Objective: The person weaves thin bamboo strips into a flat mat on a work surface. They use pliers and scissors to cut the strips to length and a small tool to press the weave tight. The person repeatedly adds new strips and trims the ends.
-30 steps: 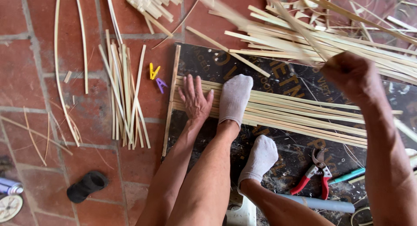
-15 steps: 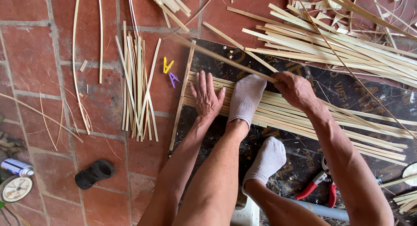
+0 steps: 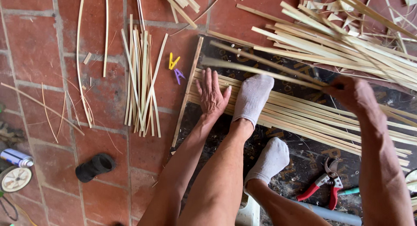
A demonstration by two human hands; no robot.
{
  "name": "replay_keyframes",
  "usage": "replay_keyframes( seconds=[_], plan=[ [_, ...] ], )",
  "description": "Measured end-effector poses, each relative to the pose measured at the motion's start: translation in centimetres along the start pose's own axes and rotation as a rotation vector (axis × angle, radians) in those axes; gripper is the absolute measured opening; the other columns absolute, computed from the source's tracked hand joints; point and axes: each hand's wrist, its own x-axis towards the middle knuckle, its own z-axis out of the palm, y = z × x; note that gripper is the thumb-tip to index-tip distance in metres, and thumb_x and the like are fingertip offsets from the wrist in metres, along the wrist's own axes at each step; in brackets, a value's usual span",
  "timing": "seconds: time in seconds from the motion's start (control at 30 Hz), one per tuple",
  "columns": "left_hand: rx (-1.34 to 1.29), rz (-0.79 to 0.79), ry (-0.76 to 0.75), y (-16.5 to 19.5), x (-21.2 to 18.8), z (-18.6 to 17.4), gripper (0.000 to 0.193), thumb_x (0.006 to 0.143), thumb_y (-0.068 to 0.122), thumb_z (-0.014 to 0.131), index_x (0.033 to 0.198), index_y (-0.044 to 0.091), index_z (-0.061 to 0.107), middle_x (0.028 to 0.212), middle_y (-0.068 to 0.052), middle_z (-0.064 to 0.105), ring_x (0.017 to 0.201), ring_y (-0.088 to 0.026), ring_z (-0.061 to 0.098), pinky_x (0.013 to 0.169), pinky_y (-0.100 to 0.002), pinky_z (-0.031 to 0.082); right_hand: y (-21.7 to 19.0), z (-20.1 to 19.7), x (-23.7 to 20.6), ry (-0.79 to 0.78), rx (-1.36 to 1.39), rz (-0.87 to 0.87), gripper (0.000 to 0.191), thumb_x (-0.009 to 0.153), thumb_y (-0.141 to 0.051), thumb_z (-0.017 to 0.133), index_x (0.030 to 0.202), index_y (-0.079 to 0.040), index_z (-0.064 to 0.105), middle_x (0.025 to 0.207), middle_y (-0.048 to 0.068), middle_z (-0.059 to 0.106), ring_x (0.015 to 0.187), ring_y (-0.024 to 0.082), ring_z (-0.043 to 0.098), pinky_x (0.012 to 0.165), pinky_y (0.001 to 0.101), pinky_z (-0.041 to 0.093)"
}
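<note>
Left of the right hand (image 3: 354,95), which pinched a bamboo strip (image 3: 260,69), the left hand (image 3: 213,93) pressed flat, open, on laid strips (image 3: 304,119); laying seemed underway, needing careful alignment.

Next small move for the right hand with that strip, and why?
Probably lower the bamboo strip flat beside the laid strips. The right hand holds it raised at an angle above them, while the left hand and socked foot pin their ends.
</note>
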Motion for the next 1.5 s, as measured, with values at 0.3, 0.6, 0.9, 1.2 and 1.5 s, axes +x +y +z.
replay_keyframes(
  seconds=[0.3, 0.6, 0.9, 1.2, 1.5],
  plan=[
    [-0.012, 0.013, 0.025, -0.3, 0.3, 0.2, 0.086, 0.096, 0.049, 0.066, 0.156, -0.003, 0.035, 0.165, -0.026, 0.025, 0.156, -0.042, 0.021, 0.126, -0.064, 0.012, 3.2, 3.2, 1.5, 0.039, -0.088, -0.078, 0.034, 0.089, -0.045, 0.08, 0.105, -0.015, 0.08, 0.08, 0.008, 0.075, 0.07, 0.024, 0.07, 0.067, 0.0406, 0.056],
    [-0.006, -0.021, -0.05, 0.1, -0.1, 0.1, 0.083, 0.097, 0.05, 0.063, 0.157, 0.0, 0.036, 0.167, -0.024, 0.024, 0.157, -0.04, 0.02, 0.126, -0.063, 0.011, -0.9, 5.0, -0.6, 0.152, -0.027, -0.228, 0.028, 0.089, -0.038, 0.079, 0.103, -0.014, 0.078, 0.092, 0.008, 0.075, 0.08, 0.027, 0.071, 0.072, 0.0401, 0.056],
    [0.028, -0.003, -0.069, 0.3, -0.6, 0.0, 0.078, 0.098, 0.05, 0.064, 0.16, 0.012, 0.038, 0.168, -0.023, 0.017, 0.158, -0.04, 0.013, 0.125, -0.064, 0.011, -2.1, 6.5, -2.4, 0.284, -0.153, -0.235, 0.019, 0.087, -0.031, 0.079, 0.089, -0.012, 0.079, 0.089, 0.006, 0.072, 0.076, 0.026, 0.069, 0.064, 0.0414, 0.054],
    [0.003, -0.006, -0.079, 0.5, -0.7, -0.4, 0.076, 0.097, 0.049, 0.064, 0.158, 0.011, 0.039, 0.167, -0.025, 0.019, 0.157, -0.042, 0.015, 0.124, -0.065, 0.011, -1.8, 3.6, -4.2, 0.339, 0.264, -0.405, 0.013, 0.105, -0.019, 0.073, 0.116, -0.013, 0.078, 0.09, 0.004, 0.07, 0.076, 0.016, 0.065, 0.065, 0.0331, 0.053],
    [-0.058, 0.146, -0.022, -0.9, 0.6, 0.5, 0.079, 0.095, 0.038, 0.07, 0.152, -0.005, 0.037, 0.166, -0.026, 0.022, 0.157, -0.043, 0.02, 0.128, -0.063, 0.013, 1.8, 1.8, -0.7, 0.205, -0.205, -0.289, 0.019, 0.1, -0.039, 0.073, 0.11, -0.027, 0.082, 0.076, -0.001, 0.074, 0.062, 0.016, 0.064, 0.057, 0.0322, 0.051]
  ],
)
